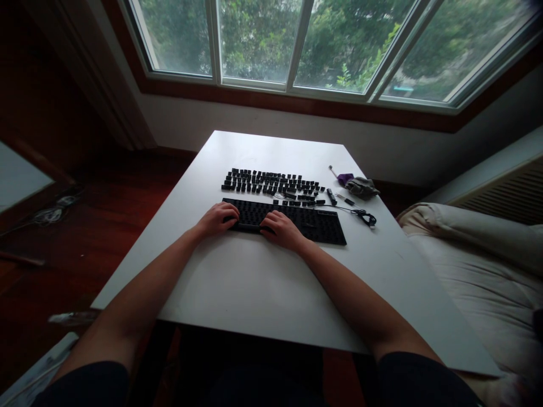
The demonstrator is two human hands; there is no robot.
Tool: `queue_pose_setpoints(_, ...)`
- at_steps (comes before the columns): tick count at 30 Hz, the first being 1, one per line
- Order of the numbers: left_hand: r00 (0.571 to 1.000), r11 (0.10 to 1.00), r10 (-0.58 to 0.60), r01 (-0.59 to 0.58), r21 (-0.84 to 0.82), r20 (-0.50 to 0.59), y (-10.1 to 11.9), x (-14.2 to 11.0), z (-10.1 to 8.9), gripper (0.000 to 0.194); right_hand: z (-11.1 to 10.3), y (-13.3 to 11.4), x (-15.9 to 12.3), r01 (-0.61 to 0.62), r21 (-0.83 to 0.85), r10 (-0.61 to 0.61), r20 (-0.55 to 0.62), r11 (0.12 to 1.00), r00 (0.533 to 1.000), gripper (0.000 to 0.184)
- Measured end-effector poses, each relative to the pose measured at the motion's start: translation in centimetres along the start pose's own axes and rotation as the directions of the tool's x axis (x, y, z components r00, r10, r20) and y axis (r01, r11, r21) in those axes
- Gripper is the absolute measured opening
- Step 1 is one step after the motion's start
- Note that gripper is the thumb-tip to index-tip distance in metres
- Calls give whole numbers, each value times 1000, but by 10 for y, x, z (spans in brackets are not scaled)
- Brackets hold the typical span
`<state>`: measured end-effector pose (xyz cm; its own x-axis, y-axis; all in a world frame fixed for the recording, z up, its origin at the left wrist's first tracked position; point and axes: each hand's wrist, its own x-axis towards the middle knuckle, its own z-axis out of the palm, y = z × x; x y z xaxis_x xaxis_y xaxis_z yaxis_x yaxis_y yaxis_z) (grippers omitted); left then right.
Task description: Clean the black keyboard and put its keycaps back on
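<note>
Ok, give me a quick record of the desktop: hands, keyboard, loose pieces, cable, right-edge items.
hands: left hand on keyboard's left end; right hand near its middle
keyboard: black, flat on white table
loose pieces: black keycaps, roughly in rows beyond keyboard
cable: bundled, right of keyboard
right edge: crumpled grey cloth, purple item

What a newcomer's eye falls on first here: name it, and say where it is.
Probably the loose black keycaps, spread in rough rows on the white table just beyond the keyboard. Next, the two hands at that keyboard: the left hand at its left end, the right hand near its middle. The bright window behind the table also draws the eye.
</note>
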<state>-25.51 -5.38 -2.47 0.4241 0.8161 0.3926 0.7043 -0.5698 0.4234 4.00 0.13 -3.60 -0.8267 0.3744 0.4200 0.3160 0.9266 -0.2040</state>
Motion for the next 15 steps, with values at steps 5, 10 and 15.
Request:
queue_pose_setpoints(5,999,1000,-2,1,20,48,6,1,-3,16,-1,-4,0,-42,-11,42,12,999,999,9)
queue_pose_setpoints(10,996,997,-18,12,74,85,8,3,-3,24,-1,-2,-3,-50,109,61,-100,993,993,7)
queue_pose_setpoints(15,996,997,-17,11,75,85,7,3,-1,23,-5,2,-5,-54,160,78,-147,986,986,12)
